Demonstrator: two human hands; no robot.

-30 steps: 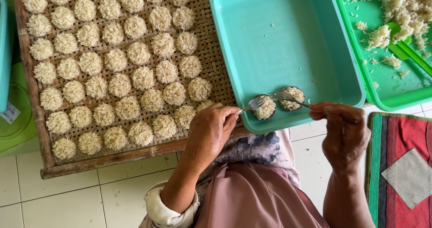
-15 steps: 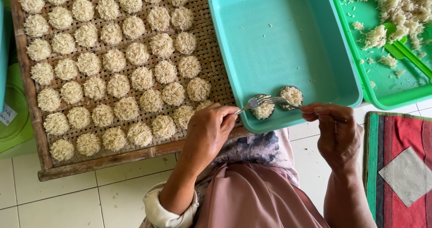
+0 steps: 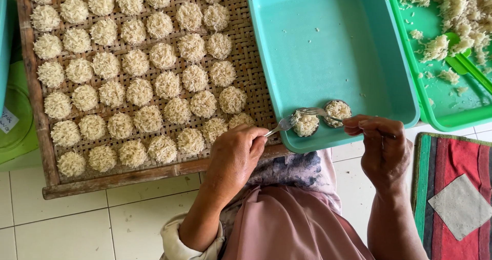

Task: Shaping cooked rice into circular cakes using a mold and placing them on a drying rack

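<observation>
My left hand (image 3: 237,155) grips a metal fork (image 3: 283,124) whose tines rest on a round rice cake (image 3: 306,124) in a small dark mould. That mould sits at the near edge of the teal tray (image 3: 333,60). My right hand (image 3: 377,146) pinches the handle of a second fork (image 3: 313,111), its tines lying between that cake and another rice-filled round mould (image 3: 339,110) beside it. Both hands hover over the tray's near rim, above my lap in pink cloth.
A woven bamboo tray (image 3: 31,75) at the left holds several rows of round rice cakes (image 3: 148,119). A green tray (image 3: 441,103) at the right holds loose rice (image 3: 461,8) and a green scoop. A striped red mat (image 3: 451,198) lies on the white tiled floor.
My right hand has shifted slightly left, bringing its fork closer to the two moulds. The left hand and its fork have hardly moved.
</observation>
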